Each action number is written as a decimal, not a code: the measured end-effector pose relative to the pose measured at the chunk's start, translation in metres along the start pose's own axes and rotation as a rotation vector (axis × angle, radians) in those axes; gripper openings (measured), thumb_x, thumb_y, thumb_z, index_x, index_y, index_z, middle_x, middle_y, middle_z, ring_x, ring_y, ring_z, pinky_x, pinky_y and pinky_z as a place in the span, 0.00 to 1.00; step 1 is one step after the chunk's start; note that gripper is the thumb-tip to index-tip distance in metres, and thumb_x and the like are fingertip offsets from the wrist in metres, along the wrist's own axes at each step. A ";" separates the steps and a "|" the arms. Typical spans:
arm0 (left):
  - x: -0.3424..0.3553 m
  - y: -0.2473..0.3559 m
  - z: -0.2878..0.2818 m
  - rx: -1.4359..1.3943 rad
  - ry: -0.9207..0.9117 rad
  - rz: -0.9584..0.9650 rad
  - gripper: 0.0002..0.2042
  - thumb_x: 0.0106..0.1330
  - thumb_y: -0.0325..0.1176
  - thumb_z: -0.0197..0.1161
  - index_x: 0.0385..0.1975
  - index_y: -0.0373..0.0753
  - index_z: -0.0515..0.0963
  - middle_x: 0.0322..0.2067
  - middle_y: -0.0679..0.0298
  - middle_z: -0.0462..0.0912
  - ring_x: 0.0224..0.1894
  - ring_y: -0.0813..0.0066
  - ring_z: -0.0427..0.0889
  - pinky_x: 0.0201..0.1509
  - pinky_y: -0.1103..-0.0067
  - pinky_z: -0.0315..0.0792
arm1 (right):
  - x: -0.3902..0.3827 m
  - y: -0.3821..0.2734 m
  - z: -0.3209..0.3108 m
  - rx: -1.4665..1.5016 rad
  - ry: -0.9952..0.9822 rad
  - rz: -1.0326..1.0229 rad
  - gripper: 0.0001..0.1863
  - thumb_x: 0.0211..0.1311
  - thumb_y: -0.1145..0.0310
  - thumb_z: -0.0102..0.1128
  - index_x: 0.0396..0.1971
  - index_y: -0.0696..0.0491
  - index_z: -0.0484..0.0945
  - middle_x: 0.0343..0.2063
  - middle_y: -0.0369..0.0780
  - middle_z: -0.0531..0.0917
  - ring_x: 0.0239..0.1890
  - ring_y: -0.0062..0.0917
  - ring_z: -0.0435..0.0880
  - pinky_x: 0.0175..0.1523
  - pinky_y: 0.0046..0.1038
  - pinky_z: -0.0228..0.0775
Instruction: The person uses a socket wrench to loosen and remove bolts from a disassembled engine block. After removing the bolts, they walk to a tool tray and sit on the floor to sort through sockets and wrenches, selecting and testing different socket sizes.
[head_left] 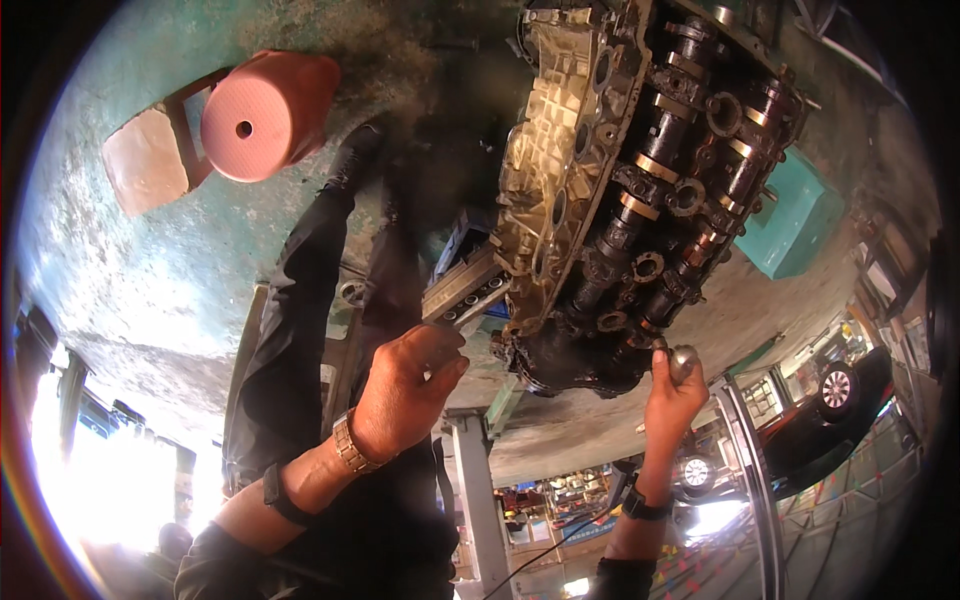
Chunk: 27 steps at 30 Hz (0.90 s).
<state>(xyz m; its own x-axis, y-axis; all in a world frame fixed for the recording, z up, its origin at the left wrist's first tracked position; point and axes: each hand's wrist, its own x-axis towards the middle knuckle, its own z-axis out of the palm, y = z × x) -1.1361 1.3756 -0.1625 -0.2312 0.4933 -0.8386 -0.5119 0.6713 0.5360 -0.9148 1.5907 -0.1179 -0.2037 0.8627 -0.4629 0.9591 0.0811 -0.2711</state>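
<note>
the right hand [668,405] pinched a round-ended metal tool [684,361]; the left hand [408,385] curled loosely, contents unclear. the cylinder head [640,200] looked heavy, oily-slick, best held by its edges.

Dull pink on the stool [270,115], with a fine pattern on its round top and a dark centre hole; beige-brown on the slab [150,160] beside it. Mottled blue-green and grey across the floor [120,270]. Pale cream-gold down the left wall [548,165] of the engine [640,182], then glossy brown-black along its shafts [668,130], ringed with brassy bands [655,167]. Plain turquoise on the box [790,220] beyond. Silver-grey on the rounded metal piece [684,361] in the right hand [672,392]. Coppery and linked on the left wrist's bracelet [350,445]; solid black on the armband [280,495], the right wrist's strap [640,507] and the trousers [290,340]. Black on the car [812,450], silver on its spoked wheel [838,389].
</note>
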 end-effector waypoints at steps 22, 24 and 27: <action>-0.052 0.081 -0.100 0.187 -0.024 0.092 0.08 0.61 0.22 0.59 0.39 0.30 0.76 0.28 0.63 0.80 0.31 0.81 0.77 0.37 0.82 0.73 | -0.226 -0.013 -0.016 0.286 0.091 0.237 0.10 0.51 0.72 0.69 0.24 0.57 0.74 0.17 0.37 0.75 0.19 0.20 0.69 0.26 0.26 0.64; -0.058 0.093 -0.107 0.277 -0.024 0.084 0.08 0.61 0.22 0.59 0.39 0.30 0.76 0.28 0.62 0.79 0.31 0.80 0.77 0.36 0.82 0.73 | -0.268 -0.021 -0.006 0.388 0.182 0.313 0.09 0.50 0.72 0.69 0.24 0.56 0.76 0.16 0.36 0.75 0.19 0.20 0.69 0.27 0.25 0.65; -0.070 0.106 -0.110 0.444 -0.108 0.170 0.07 0.61 0.23 0.58 0.38 0.30 0.76 0.28 0.62 0.79 0.30 0.80 0.78 0.35 0.82 0.74 | -0.325 -0.035 0.008 0.443 0.209 0.539 0.09 0.52 0.70 0.68 0.24 0.58 0.77 0.17 0.39 0.78 0.20 0.22 0.73 0.28 0.25 0.67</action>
<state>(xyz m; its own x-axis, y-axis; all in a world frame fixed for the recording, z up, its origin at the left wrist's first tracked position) -1.2648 1.3514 -0.0582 -0.1818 0.6553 -0.7332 -0.0660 0.7358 0.6740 -0.8837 1.3035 0.0352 0.3591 0.8065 -0.4698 0.7368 -0.5539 -0.3877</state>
